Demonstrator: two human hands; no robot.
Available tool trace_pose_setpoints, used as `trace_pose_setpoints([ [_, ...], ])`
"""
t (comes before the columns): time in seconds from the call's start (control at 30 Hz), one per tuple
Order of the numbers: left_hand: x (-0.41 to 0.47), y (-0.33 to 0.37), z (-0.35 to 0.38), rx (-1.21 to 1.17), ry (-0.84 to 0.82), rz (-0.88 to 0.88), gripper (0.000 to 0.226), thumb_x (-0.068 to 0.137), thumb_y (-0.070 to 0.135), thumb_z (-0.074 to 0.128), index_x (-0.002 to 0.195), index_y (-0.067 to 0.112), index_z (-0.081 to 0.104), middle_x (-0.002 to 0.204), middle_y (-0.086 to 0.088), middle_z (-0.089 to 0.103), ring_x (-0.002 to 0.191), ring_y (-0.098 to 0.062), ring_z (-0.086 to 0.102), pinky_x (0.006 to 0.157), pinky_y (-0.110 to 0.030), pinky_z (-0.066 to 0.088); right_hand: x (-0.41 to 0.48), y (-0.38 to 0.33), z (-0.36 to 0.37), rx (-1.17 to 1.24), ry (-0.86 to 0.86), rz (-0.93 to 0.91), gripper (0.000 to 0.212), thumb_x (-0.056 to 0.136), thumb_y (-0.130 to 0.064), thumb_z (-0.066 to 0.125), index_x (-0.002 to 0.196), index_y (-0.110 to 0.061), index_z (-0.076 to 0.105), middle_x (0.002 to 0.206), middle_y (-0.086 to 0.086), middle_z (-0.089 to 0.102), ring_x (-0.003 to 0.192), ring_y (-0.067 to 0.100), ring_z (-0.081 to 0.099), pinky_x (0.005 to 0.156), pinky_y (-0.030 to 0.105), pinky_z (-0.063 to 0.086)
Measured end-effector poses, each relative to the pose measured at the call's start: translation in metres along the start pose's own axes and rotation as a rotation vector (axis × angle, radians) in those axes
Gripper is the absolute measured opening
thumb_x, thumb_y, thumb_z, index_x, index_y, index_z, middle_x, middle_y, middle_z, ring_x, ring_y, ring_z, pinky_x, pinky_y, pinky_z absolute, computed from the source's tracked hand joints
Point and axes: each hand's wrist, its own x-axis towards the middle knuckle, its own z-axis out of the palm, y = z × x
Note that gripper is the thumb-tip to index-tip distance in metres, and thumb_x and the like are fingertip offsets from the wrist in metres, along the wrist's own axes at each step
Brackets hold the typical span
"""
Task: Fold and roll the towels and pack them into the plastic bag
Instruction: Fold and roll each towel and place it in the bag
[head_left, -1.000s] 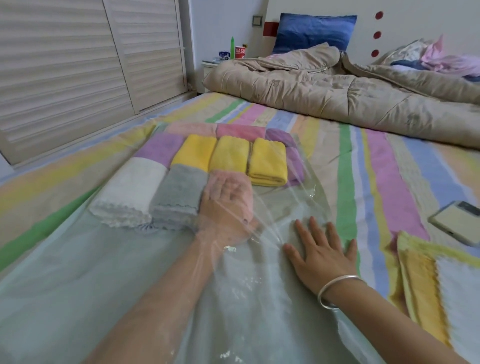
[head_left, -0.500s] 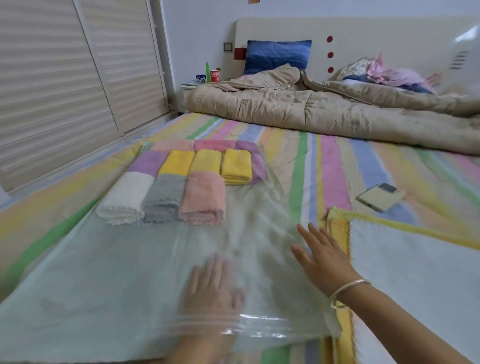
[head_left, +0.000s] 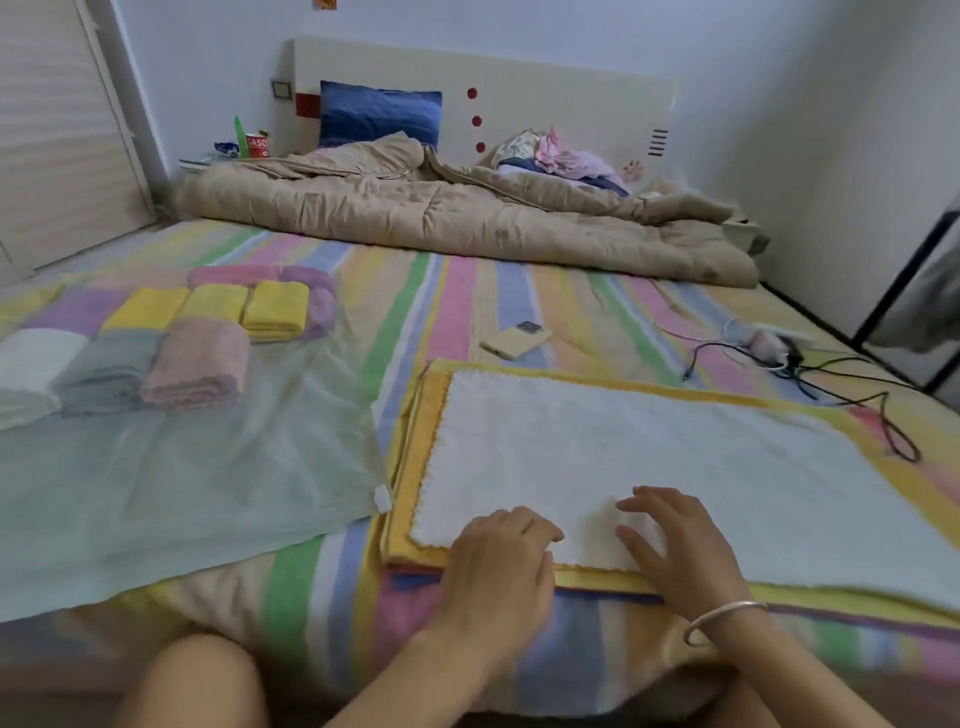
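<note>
Several towels packed, flat stack still waiting

Several rolled towels (head_left: 197, 364) sit deep inside the plastic bag (head_left: 182, 483) on the bed's left side. Beside it, a white towel (head_left: 649, 457) lies flat atop others, unfolded. Left hand (head_left: 498, 566) and right hand (head_left: 670, 545) rest loosely open at its near edge, gripping nothing.

Striped bed (head_left: 457, 306), plastic bag (head_left: 182, 483), towel stack (head_left: 649, 452), phone (head_left: 515, 340), quilt (head_left: 441, 218)

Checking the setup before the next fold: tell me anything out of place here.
Nothing is spilled or damaged. Only the black cable strays: its loop lies on the far right edge of the flat towel stack.
</note>
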Motion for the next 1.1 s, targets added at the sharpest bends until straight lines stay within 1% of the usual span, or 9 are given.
trace_pose_setpoints([
  [0.07,0.012,0.013,0.028,-0.056,-0.120,0.062,0.031,0.091,0.020,0.047,0.118,0.025,0.064,0.120,0.008,0.062,0.110,-0.013,0.056,0.095,-0.027,0.041,-0.017,0.031,-0.013,-0.058,-0.006,0.007,0.023,0.083,-0.035,0.070,0.105,-0.028,0.068,0.119,-0.007,0.060,0.112,0.020,0.052,0.090,0.033,0.044],
  [0.17,0.027,0.034,0.057,-0.052,-0.140,0.139,0.035,0.094,0.019,0.045,0.126,0.023,0.059,0.133,0.008,0.054,0.122,-0.012,0.047,0.102,-0.025,0.033,-0.037,0.077,-0.030,-0.116,0.051,-0.047,0.022,0.072,-0.032,0.081,0.090,-0.024,0.071,0.095,-0.006,0.066,0.088,0.023,0.061,0.070,0.035,0.052],
  [0.3,0.041,0.048,0.088,0.007,-0.193,0.108,0.034,0.095,0.026,0.044,0.127,0.026,0.057,0.128,0.011,0.056,0.116,-0.011,0.048,0.095,-0.024,0.036,-0.050,0.125,-0.057,-0.257,0.163,-0.104,0.022,0.065,-0.014,0.086,0.080,-0.019,0.070,0.079,-0.003,0.066,0.070,0.024,0.063,0.053,0.034,0.052],
  [0.4,0.046,0.052,0.097,0.023,-0.153,0.043,0.029,0.095,0.034,0.047,0.119,0.028,0.060,0.119,0.012,0.059,0.110,-0.011,0.051,0.090,-0.026,0.040,-0.056,0.159,-0.074,-0.382,0.217,-0.021,0.026,0.060,-0.005,0.086,0.077,-0.017,0.071,0.076,0.000,0.066,0.067,0.027,0.064,0.046,0.034,0.049],
  [0.57,0.045,0.051,0.109,0.053,-0.116,0.015,0.022,0.090,0.037,0.052,0.107,0.028,0.064,0.107,0.013,0.062,0.100,-0.014,0.056,0.082,-0.029,0.045,-0.067,0.204,-0.092,-0.409,0.240,0.127,0.016,0.067,-0.009,0.082,0.075,-0.019,0.074,0.077,0.002,0.061,0.075,0.029,0.060,0.048,0.032,0.047],
  [0.77,0.041,0.053,0.116,0.086,-0.047,0.039,0.029,0.084,0.040,0.044,0.096,0.026,0.067,0.094,0.012,0.064,0.087,-0.016,0.059,0.072,-0.030,0.047,-0.067,0.200,-0.103,-0.431,0.320,0.272,0.005,0.082,-0.023,0.070,0.084,-0.026,0.073,0.071,-0.002,0.067,0.060,0.027,0.063,0.046,0.025,0.038],
  [0.87,0.041,0.056,0.111,0.028,-0.122,-0.013,0.034,0.090,0.043,0.039,0.103,0.028,0.066,0.102,0.015,0.063,0.095,-0.010,0.056,0.078,-0.025,0.045,-0.050,0.176,-0.106,-0.421,0.451,0.176,0.004,0.082,-0.018,0.071,0.081,-0.022,0.071,0.070,-0.002,0.067,0.059,0.024,0.062,0.045,0.020,0.030],
  [0.97,0.045,0.053,0.099,-0.195,-0.172,-0.169,0.020,0.097,0.032,0.047,0.102,0.030,0.067,0.103,0.019,0.065,0.095,-0.001,0.058,0.082,-0.020,0.046,-0.021,0.130,-0.102,-0.278,0.498,-0.046,0.008,0.080,-0.014,0.072,0.077,-0.019,0.068,0.079,-0.003,0.068,0.074,0.018,0.066,0.046,0.021,0.036],
  [1.1,0.061,0.036,0.071,-0.773,-0.083,-0.604,0.028,0.102,0.019,0.041,0.095,0.017,0.067,0.101,-0.005,0.072,0.088,-0.016,0.070,0.080,-0.033,0.057,0.001,0.055,-0.069,-0.097,0.299,-0.466,0.007,0.077,-0.014,0.068,0.078,-0.021,0.069,0.084,-0.005,0.070,0.089,0.016,0.068,0.060,0.028,0.053],
])
